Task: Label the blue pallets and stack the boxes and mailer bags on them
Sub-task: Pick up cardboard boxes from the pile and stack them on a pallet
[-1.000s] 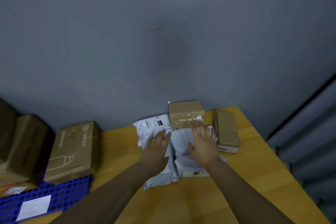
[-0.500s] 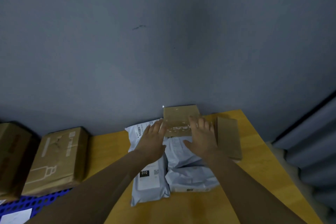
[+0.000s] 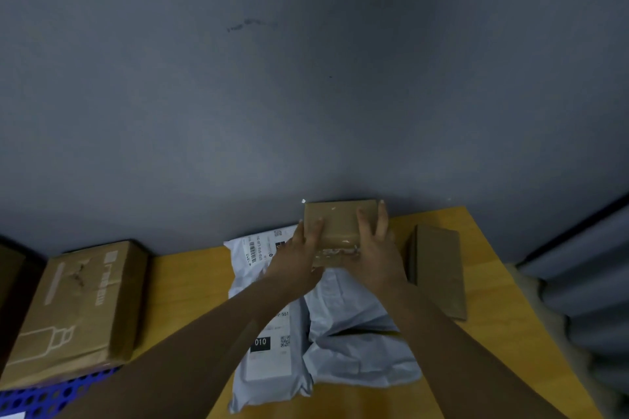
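A small brown cardboard box [image 3: 337,221] stands against the wall at the back of the wooden table [image 3: 190,286]. My left hand [image 3: 296,258] grips its left side and my right hand [image 3: 374,255] grips its right side, fingers over the top. Under my forearms lie two grey-white mailer bags: one with a "010" label [image 3: 269,347] and a crumpled one [image 3: 354,337] to its right. A third mailer bag [image 3: 252,248] shows behind my left hand. A blue pallet [image 3: 51,395] sits at the lower left, with a large brown box [image 3: 78,309] on it.
A flat brown box [image 3: 439,269] lies on the table just right of my right hand. The grey wall [image 3: 306,78] rises directly behind the table. A dark box edge [image 3: 10,269] shows at the far left. Grey corrugated sheeting [image 3: 595,275] stands beyond the table's right edge.
Both hands moved forward from the mailer bags to the small box and closed on its sides. The view shifted right, so less of the pallet shows.
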